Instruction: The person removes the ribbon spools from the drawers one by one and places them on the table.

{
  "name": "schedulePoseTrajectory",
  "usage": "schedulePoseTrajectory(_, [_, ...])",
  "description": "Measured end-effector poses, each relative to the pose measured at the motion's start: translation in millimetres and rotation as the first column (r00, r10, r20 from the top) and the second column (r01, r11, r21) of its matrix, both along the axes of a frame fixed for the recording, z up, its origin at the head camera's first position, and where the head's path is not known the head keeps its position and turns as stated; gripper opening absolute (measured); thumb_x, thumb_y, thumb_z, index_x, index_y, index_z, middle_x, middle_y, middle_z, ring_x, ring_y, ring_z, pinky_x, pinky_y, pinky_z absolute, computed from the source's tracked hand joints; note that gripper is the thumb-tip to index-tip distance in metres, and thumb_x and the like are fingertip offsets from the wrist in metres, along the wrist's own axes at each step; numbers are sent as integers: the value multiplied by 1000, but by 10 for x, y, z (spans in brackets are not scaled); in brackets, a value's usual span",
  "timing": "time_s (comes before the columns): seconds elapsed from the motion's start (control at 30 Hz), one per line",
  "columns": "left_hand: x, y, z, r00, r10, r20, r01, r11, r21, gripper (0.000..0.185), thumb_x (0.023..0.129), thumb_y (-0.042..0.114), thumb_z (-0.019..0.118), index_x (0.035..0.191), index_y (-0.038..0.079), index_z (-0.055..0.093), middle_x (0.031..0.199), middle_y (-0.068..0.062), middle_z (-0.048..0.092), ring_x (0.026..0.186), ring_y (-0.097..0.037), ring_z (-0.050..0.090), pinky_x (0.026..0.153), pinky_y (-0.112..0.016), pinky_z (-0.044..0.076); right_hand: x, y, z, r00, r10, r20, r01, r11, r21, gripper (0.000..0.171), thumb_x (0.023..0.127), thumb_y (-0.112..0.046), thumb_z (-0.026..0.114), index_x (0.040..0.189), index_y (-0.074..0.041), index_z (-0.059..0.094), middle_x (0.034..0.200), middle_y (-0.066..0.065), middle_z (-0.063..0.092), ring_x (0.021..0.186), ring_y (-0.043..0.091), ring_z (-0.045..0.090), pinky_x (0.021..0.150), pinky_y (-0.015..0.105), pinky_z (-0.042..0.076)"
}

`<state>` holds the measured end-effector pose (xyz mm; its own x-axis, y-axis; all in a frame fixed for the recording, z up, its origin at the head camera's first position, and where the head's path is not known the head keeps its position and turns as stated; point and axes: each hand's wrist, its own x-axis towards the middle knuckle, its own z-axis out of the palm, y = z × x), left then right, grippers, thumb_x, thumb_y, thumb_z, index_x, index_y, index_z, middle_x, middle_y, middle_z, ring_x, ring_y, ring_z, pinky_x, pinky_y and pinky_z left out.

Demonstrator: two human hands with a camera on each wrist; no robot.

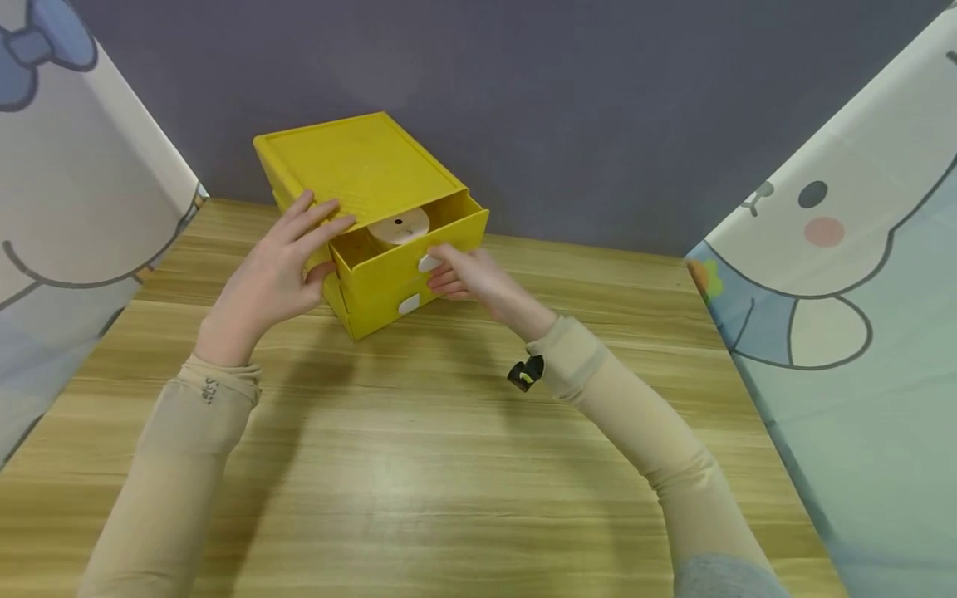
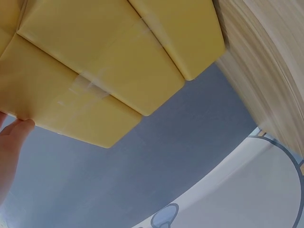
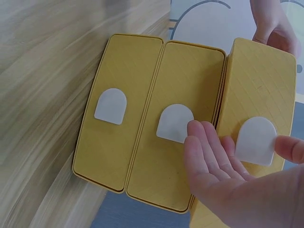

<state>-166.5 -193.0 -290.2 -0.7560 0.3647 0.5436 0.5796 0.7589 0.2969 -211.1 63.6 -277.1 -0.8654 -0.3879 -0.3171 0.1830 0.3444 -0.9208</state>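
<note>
While the wooden bench (image 1: 419, 465) spreads wide across the head view, with cartoon-printed cloth panels (image 1: 860, 274) rising on either side and a grey wall (image 1: 598, 108) behind, the yellow drawer box (image 1: 359, 166) sits towards the far edge, turned at an angle. It has three drawers, seen from the right wrist, each with a white tab handle. The top drawer (image 1: 407, 249) is pulled out partway, and a pale round object (image 1: 399, 226) lies inside it, half under the box top. The left hand (image 1: 280, 266) is laid against the box's near left corner, fingers stretched almost straight over the top edge and thumb against the side, bracing rather than grasping. The right hand (image 1: 471, 278) is at the front of the open drawer; from the right wrist its fingers (image 3: 209, 152) lie relaxed and barely bent just below the top handle (image 3: 255, 140), thumb off to the other side of that tab, nothing clamped. Both arms wear tan sleeves (image 1: 179, 465), and a small black tag (image 1: 526, 372) hangs at the right cuff.
</note>
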Motion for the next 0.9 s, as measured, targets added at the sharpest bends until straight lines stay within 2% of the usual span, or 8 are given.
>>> schedulePoseTrajectory(0.23, [-10,-28,-13,1000,3,-8,-3,1000,-9,64,79,-11,64,138,12,53,149,-15,44,146,-36,26,107,-62,41,17,5,-11,1000,-20,7,20,1000,1,51,97,-38,47,125,3,58,124,22,63,110,31,64,102,38,53])
schedulePoseTrajectory(0.53, [-19,-52,-37,998,-17,-56,17,1000,-2,63,77,-11,65,135,10,54,146,-17,47,145,-38,29,99,-62,47,66,15,-9,999,-33,7,33,999,12,51,97,-38,48,123,4,59,123,22,63,113,33,63,102,40,53])
schedulePoseTrajectory(0.9, [-8,-49,-26,1000,-5,-27,5,1000,-4,63,79,-10,65,137,10,53,148,-16,45,146,-37,27,102,-63,44,125,93,-17,1000,-16,1,16,999,29,50,97,-40,47,121,1,61,123,22,63,106,28,65,100,39,54])
